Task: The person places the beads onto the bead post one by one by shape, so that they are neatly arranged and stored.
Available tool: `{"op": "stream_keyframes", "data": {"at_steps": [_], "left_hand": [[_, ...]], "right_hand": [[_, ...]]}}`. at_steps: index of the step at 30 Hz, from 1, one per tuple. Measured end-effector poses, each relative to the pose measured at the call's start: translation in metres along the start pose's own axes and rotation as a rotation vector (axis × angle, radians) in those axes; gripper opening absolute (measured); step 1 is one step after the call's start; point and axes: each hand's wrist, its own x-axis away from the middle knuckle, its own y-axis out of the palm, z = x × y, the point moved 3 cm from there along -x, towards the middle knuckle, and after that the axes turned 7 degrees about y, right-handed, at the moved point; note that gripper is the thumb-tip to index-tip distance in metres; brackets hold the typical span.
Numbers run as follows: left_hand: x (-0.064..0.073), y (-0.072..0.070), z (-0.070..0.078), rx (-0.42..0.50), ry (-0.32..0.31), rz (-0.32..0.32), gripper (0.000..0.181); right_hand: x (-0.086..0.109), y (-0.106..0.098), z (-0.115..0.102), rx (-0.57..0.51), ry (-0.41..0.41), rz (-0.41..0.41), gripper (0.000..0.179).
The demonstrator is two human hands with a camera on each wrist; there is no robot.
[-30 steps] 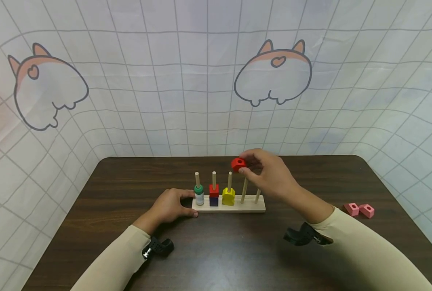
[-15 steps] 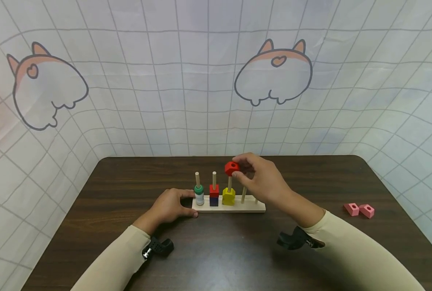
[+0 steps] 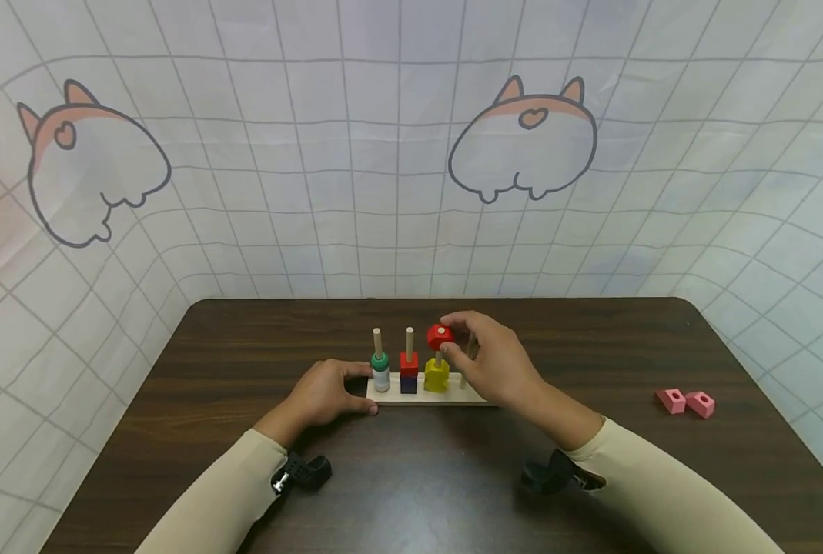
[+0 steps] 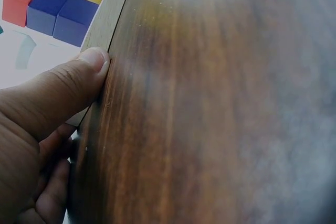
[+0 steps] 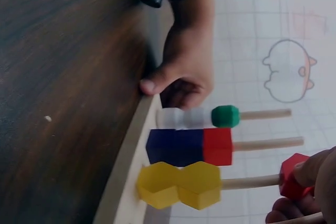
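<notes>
My left hand (image 3: 324, 391) grips the left end of a wooden peg board (image 3: 411, 399); in the left wrist view the thumb presses the board's front edge. The red hexagonal block (image 3: 436, 337) is pinched between the thumb and fingers of my right hand (image 3: 501, 360). Its hole sits over the tip of the third peg, above two yellow blocks (image 5: 179, 184). The second peg carries a red block (image 5: 218, 146) on dark blue blocks (image 5: 176, 146). On the first peg, a green bead (image 5: 226, 116) tops white ones (image 5: 184, 118). My right hand partly hides the last pegs.
Two pink blocks (image 3: 672, 401) with holes lie on the dark wooden table (image 3: 411, 492), right of the right forearm. A white gridded cloth (image 3: 300, 192) with cartoon drawings hangs behind the table.
My right hand has moved left and down with the red block, from beside the third peg to over its tip. The left hand has stayed on the board's end.
</notes>
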Motion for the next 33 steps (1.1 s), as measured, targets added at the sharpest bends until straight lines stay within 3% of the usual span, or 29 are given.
{"op": "stream_keyframes", "data": {"at_steps": [4,10,21,33], "left_hand": [[0.000,-0.001,0.001,-0.001,-0.003,-0.002,0.061],[0.000,0.000,0.001,0.001,-0.006,-0.004,0.061],[0.000,0.001,-0.001,0.006,-0.009,-0.005,0.061],[0.000,-0.002,0.002,0.000,-0.014,-0.005,0.061]], "right_hand": [[0.002,0.004,0.003,-0.010,-0.037,0.031,0.036],[0.004,0.009,0.009,-0.074,-0.022,0.070,0.040],[0.012,0.031,0.027,-0.183,0.071,0.029,0.082],[0.016,0.031,0.028,-0.185,0.064,0.020,0.085]]}}
